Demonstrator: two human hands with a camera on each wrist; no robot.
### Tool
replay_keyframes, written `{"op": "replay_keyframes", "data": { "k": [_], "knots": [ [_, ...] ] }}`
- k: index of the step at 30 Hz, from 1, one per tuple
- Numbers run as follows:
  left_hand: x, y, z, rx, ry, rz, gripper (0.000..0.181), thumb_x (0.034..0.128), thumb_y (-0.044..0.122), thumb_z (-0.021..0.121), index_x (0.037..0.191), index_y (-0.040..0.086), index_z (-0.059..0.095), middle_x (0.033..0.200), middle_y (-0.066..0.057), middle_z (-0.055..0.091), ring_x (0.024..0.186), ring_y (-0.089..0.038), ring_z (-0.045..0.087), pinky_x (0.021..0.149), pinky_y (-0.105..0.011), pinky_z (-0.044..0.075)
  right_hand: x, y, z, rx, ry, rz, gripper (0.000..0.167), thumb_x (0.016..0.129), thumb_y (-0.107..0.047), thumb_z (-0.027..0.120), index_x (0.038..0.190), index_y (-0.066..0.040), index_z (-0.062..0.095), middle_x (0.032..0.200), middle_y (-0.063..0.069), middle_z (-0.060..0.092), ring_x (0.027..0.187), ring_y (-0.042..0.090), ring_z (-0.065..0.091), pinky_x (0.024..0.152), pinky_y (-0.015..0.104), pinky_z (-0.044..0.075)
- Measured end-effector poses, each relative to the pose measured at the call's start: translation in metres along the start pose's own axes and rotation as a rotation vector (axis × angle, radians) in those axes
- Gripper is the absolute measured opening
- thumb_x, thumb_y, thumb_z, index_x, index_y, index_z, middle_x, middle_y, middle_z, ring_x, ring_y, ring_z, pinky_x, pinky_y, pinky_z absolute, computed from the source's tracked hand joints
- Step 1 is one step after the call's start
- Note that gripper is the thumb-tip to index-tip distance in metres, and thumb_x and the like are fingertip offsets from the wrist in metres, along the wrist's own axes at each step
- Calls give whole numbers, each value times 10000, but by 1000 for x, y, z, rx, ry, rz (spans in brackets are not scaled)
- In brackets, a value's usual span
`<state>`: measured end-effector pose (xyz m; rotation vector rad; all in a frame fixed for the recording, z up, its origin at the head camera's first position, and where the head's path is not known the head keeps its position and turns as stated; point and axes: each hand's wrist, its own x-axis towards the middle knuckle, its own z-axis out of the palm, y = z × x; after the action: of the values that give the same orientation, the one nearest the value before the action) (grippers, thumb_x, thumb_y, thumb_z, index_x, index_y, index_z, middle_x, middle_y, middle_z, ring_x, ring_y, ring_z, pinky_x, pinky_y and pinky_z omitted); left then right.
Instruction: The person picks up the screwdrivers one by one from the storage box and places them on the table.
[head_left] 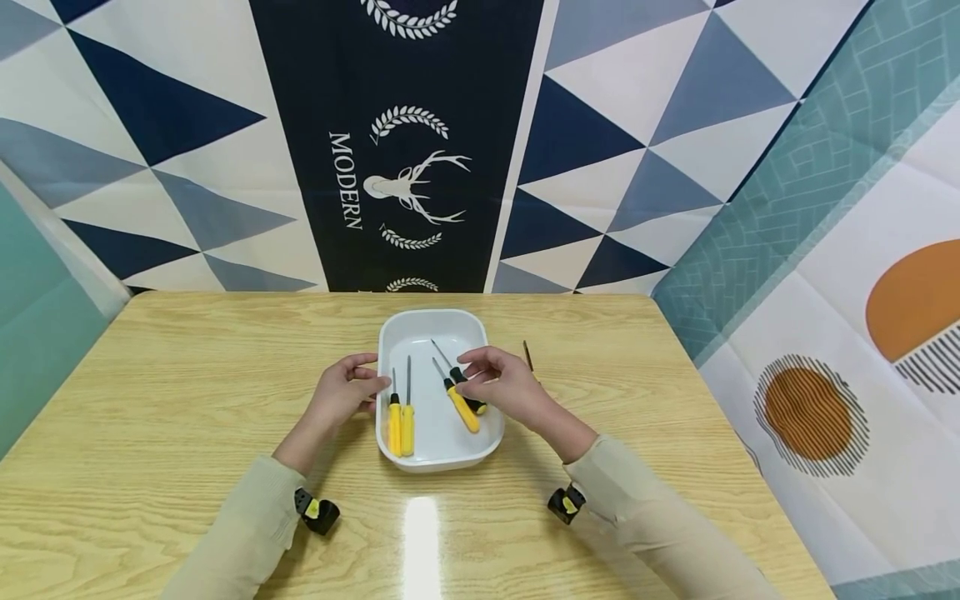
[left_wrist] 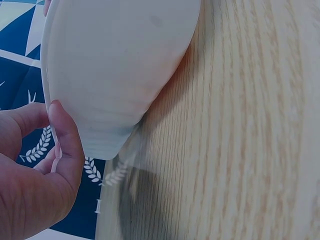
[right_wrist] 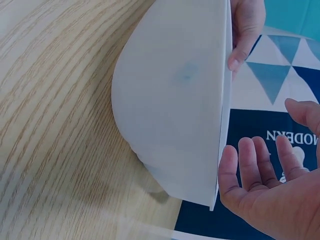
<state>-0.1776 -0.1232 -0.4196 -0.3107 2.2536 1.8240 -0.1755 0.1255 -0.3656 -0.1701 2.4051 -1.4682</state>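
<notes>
A white tray holds several screwdrivers. Two with yellow handles lie side by side at its left. At its right are a yellow-handled screwdriver and a black-handled one, partly covered by the right hand. That hand hovers over the right rim, fingers spread and slightly bent; the right wrist view shows nothing in the hand, beside the tray's wall. My left hand pinches the left rim; in the left wrist view the hand has thumb and fingers around the tray's edge.
A thin dark pointed item lies on the wooden table right of the tray, its lower part hidden by the right hand. Patterned cloth hangs behind the table's back edge and at the right side.
</notes>
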Motion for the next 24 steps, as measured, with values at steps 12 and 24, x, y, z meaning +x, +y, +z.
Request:
{"op": "replay_keyframes", "data": {
  "k": [12, 24],
  "knots": [
    [0, -1, 0, 5, 4, -3, 514, 879, 137, 641, 1351, 83, 444, 1080, -106, 496, 766, -112, 585, 659, -217, 565, 2, 0, 11, -8, -21, 5, 410, 794, -156, 744, 1176, -104, 607, 1049, 66, 619, 899, 156, 565, 735, 231, 527],
    [0, 0, 1, 2, 8, -1, 515, 877, 135, 643, 1350, 83, 446, 1080, -110, 497, 762, -114, 585, 656, -219, 563, 4, -1, 23, -14, -64, -45, 385, 804, -160, 734, 1163, -100, 608, 1050, 91, 616, 880, 144, 559, 754, 230, 514]
  ]
}}
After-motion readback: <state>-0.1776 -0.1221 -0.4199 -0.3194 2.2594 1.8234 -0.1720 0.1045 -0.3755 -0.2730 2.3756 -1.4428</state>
